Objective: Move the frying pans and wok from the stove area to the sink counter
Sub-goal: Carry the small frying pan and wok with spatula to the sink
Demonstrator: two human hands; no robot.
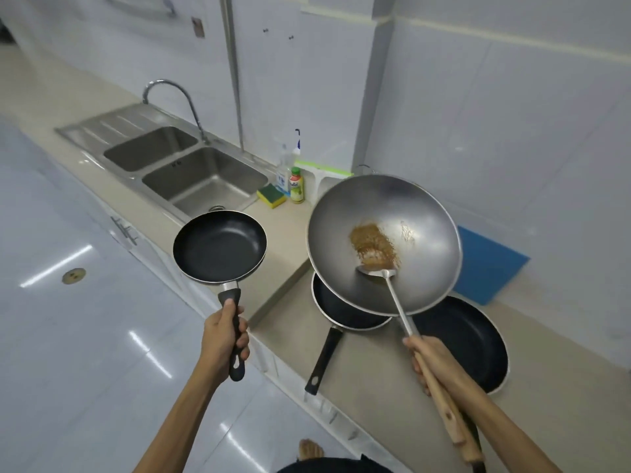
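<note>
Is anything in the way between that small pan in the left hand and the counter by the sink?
Nothing visible blocks it. The small pan is held in the air by the left hand, and the counter ahead is bare short of the sponge and bottles.

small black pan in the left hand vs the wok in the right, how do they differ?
The small frying pan is black inside and looks clean; the wok is grey metal with brown residue and a metal spatula lying in it. The pan is clearly smaller and shallower than the wok. The pan has a black handle in the left hand; the right hand grips a wooden handle together with the spatula's. Both are held up off the counter.
</note>
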